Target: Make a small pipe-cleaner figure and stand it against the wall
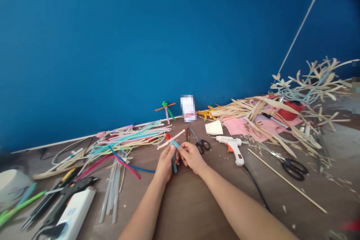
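Blue and fuzzy, a bent stem point(176, 144) is held low over the table point(185, 202) — the left hand point(164, 162) pinches it with closed fingers, and the right hand point(192, 156) grips it from the other side. A red ball point(168, 136) and a pale pink strip point(177, 135) show just beyond. Scissors point(199, 143) lie near the right hand, with a white glue gun point(236, 147) farther right; a green-headed figure point(165, 104) stands by the blue wall point(140, 45).

on the table point(191, 206), the glue gun point(233, 147) lies at three o'clock from the right hand point(193, 157), glue sticks point(110, 189) and a power strip point(76, 210) at eight. the wall point(168, 45) stands behind at twelve.
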A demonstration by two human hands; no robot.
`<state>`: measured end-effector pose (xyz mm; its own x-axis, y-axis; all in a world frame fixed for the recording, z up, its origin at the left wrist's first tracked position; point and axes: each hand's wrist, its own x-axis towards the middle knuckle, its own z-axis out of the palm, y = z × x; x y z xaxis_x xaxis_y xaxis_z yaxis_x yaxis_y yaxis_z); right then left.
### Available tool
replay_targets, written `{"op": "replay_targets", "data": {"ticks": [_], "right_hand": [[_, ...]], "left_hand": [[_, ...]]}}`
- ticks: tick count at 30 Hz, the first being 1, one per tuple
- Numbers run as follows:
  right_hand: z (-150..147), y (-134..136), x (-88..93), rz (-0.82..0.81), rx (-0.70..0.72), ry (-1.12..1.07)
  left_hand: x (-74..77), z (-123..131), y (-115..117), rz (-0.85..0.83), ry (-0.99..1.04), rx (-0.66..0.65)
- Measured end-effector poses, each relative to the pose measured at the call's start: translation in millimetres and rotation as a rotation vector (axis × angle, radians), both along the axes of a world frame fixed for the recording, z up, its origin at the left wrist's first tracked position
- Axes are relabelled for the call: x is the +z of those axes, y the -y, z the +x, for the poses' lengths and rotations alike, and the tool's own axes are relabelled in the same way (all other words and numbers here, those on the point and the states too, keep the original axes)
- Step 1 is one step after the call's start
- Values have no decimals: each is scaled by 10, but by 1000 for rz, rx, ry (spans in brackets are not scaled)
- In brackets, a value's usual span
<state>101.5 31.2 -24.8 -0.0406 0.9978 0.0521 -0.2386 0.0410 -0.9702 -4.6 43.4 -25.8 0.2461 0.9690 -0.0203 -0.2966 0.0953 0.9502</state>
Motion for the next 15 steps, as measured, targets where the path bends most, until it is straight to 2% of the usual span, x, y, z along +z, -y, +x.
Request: {"op": "replay_targets", "data": {"ticks": [4, 8, 10, 15], "right_hand": [[22, -49, -38, -3, -119, -86], [37, -77, -50, -29, -162, -137], [48, -76, -38, -38, -134, -138], [90, -45, 29, -5, 41, -126]], "left_hand": [[13, -12, -14, -78, 47, -8], [-2, -18, -27, -88, 21, -29], [-7, -14, -24, -75, 0, -45], [12, -19, -1, -7, -53, -98]]}}
